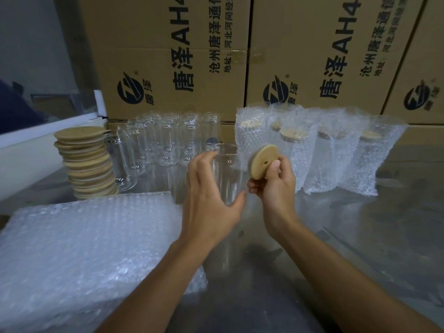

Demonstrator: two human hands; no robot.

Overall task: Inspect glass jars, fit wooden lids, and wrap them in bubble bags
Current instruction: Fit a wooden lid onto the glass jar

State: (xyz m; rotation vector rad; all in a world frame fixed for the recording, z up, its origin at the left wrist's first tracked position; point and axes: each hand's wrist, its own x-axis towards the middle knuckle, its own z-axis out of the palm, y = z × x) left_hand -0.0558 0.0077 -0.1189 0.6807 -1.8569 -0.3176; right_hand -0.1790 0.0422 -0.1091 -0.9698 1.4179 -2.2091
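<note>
Stack of flat bubble bags (91,239) near-left on steel worktop (360,236); wrapped jars (312,150) right. Your left hand (211,200) grips clear glass jar (227,174); right hand (276,186) pinches round wooden lid (263,162), tilted.

Left hand (211,200) grips the upright glass jar (227,174) mid-table; right hand (274,186) pinches a tilted wooden lid (263,161) just right of its rim.
</note>
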